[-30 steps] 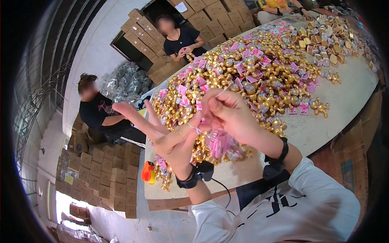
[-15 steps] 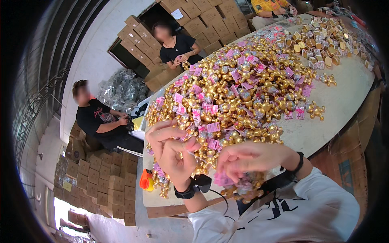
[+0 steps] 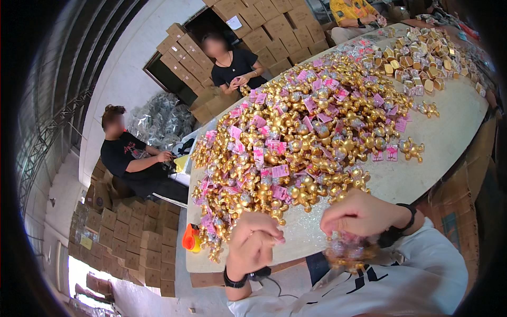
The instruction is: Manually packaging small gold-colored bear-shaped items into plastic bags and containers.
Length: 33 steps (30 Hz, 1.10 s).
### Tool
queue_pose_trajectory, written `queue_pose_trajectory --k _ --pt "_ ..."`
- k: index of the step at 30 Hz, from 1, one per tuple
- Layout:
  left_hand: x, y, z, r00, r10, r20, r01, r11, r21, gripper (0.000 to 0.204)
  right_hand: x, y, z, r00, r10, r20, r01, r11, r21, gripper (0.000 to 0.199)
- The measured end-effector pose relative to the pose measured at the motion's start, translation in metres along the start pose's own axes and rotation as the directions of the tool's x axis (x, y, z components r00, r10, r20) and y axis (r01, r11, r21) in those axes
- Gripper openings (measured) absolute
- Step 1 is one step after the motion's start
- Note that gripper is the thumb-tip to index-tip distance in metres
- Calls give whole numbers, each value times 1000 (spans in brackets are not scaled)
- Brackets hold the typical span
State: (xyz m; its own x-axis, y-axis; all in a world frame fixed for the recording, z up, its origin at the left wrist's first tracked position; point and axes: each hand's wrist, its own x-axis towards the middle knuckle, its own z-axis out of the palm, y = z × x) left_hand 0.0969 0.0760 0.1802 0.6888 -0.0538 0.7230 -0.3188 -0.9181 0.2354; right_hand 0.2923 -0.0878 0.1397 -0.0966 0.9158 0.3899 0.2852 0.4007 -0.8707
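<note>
A broad heap of shiny gold bear-shaped figures [image 3: 311, 127] with clear balls and pink tags covers the table. My right hand [image 3: 359, 214] is closed at the table's near edge. From its fingers hangs a gold figure [image 3: 351, 256] with a clear ball, blurred by motion, in front of my white shirt; whether it is one figure or more I cannot tell. My left hand [image 3: 254, 244] is apart from the right, over the near left table edge, fingers curled in a pinch. Anything between those fingertips is too small to make out.
An orange and yellow container [image 3: 191, 239] stands at the table's left edge. Small gold and white pieces [image 3: 428, 58] lie piled at the far right. Several people work around the table [image 3: 449, 121]. Stacked cartons [image 3: 127, 232] are at the left, others at the back.
My left hand has come down toward me, its fingers curling in. My right hand has moved right with the gold figure, whose pink tag no longer shows. The hands are farther apart.
</note>
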Motion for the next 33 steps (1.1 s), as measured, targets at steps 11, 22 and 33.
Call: queue_pose_trajectory --k 11,22,33 --pt "-72 20 10 799 -600 -41 439 629 -641 10 -55 -11 -8 968 249 -35 -250 946 -205 11" --pt "-77 44 -5 312 -487 815 865 501 -31 17 -71 9 -3 923 374 86 -335 894 -297 13" --pt "-69 20 -25 642 -167 749 610 703 -366 15 -55 -6 -5 913 354 204 -297 918 -262 18"
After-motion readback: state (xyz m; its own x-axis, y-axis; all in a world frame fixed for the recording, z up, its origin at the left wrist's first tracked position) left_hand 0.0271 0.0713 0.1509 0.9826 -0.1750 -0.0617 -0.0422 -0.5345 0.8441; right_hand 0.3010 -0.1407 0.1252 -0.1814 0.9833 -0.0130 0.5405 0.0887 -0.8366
